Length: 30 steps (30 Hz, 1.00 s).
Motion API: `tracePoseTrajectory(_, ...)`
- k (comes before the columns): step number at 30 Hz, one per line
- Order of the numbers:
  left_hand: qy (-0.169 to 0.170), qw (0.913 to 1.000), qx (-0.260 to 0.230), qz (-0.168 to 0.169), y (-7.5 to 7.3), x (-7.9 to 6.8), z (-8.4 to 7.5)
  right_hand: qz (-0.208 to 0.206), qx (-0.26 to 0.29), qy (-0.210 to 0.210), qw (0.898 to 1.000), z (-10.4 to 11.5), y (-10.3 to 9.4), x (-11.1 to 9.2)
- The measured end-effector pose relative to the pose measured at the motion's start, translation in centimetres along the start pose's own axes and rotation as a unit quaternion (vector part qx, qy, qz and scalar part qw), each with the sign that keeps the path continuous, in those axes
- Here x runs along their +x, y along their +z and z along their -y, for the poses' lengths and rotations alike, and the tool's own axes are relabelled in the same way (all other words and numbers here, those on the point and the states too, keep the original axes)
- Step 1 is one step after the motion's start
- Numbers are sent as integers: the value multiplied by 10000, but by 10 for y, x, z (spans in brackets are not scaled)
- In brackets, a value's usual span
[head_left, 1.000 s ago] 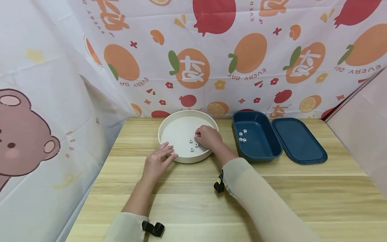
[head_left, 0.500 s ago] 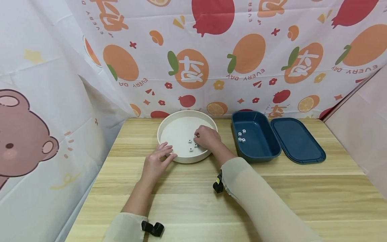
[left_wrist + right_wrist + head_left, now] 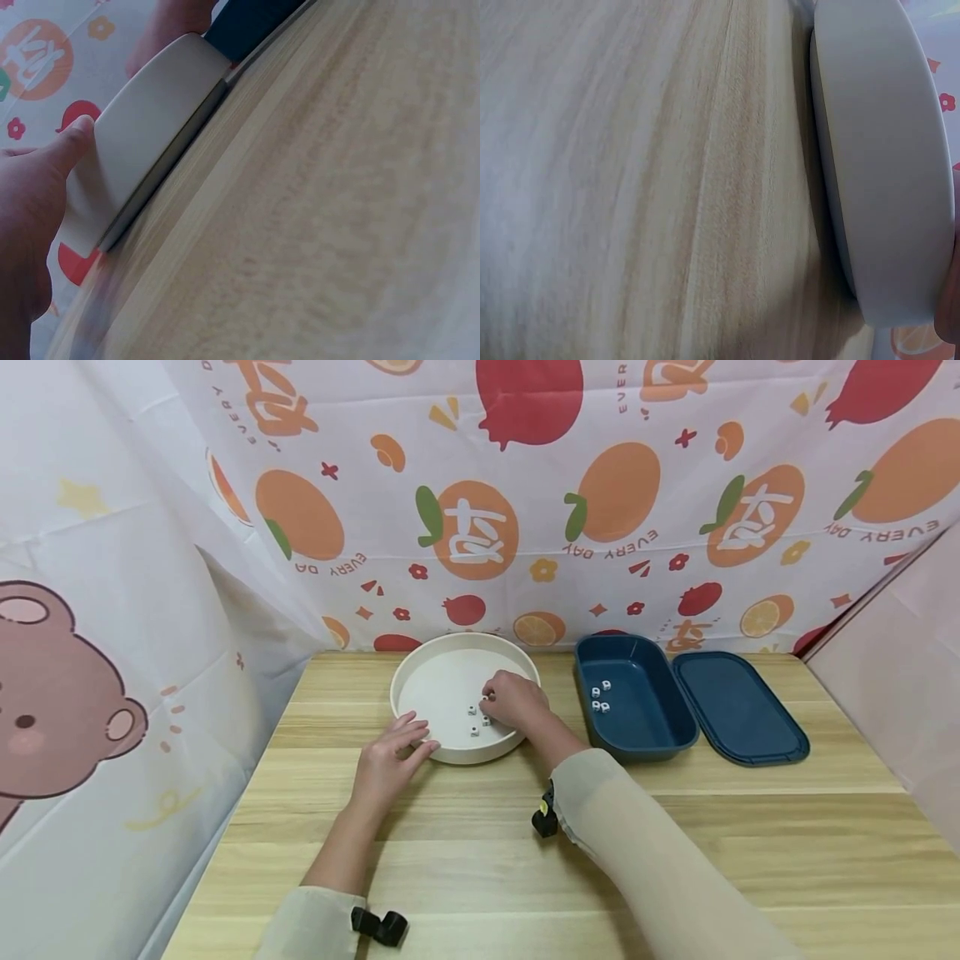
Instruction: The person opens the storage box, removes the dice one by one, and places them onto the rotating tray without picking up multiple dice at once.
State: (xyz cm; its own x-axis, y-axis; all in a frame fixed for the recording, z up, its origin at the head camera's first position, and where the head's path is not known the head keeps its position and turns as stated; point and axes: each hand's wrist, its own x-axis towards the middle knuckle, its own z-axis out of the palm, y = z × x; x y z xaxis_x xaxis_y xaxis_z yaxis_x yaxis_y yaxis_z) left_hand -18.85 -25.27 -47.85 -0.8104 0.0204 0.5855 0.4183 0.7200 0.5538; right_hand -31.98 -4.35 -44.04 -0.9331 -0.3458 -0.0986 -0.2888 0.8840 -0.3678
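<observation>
A round cream tray (image 3: 442,672) with a low wall stands on the table, and several small white dice (image 3: 474,732) lie in it. My right hand (image 3: 516,700) reaches over the tray's right side. Its thumb and fingertips pinch a die (image 3: 485,698), mostly covered by the fingers. My left hand (image 3: 390,758) rests at the tray's near-left rim with its fingers extended. In the left wrist view the left thumb (image 3: 73,142) touches the rim. The right wrist view shows mainly the tray's outer wall (image 3: 885,165), with a bit of the right hand (image 3: 949,304) at the edge.
To the right stands a dark blue rectangular box (image 3: 648,702) with several white dice (image 3: 596,692) at its left side. Its blue lid (image 3: 742,710) lies flat beside it. A fruit-print cloth (image 3: 543,510) hangs behind the wooden table (image 3: 465,852).
Almost nothing differs. Both hands stay in place, the right still pinching the die in the tray, and the view shifts very slightly.
</observation>
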Motion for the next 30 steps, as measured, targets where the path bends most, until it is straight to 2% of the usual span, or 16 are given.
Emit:
tracePoseTrajectory(5, 103, 9999, -86, -58, 1, 1, -1, 4, 206, -100, 9997, -2, -3, -1)
tracePoseTrajectory(8, 115, 9998, -138, -74, 0, 1, -1, -176, 770, -284, 9965, -6, -7, -3)
tracePoseTrajectory(12, 100, 9999, -107, -71, 0, 0, -1, -517, 1819, -469, 9808, -19, -20, -8)
tracePoseTrajectory(15, 34, 10000, -29, -24, -1, 0, -1, -826, 2192, -527, 9707, -39, -39, -16)
tracePoseTrajectory(17, -31, 10000, -3, 24, -2, 0, -2, -1106, 2186, -591, 9677, -60, -52, -23)
tracePoseTrajectory(20, -106, 9999, 73, 90, -3, 1, -3, -1453, 1992, -476, 9680, -96, -69, -37)
tracePoseTrajectory(23, -126, 9998, 118, 121, -3, 1, -3, -1539, 1731, -266, 9724, -133, -76, -50)
tracePoseTrajectory(26, -135, 9998, 117, 94, -2, 1, -3, -1292, 1450, -66, 9809, -165, -75, -61)
tracePoseTrajectory(30, -129, 9999, 73, 34, 0, 0, -4, -549, 1165, 94, 9916, -192, -68, -70)
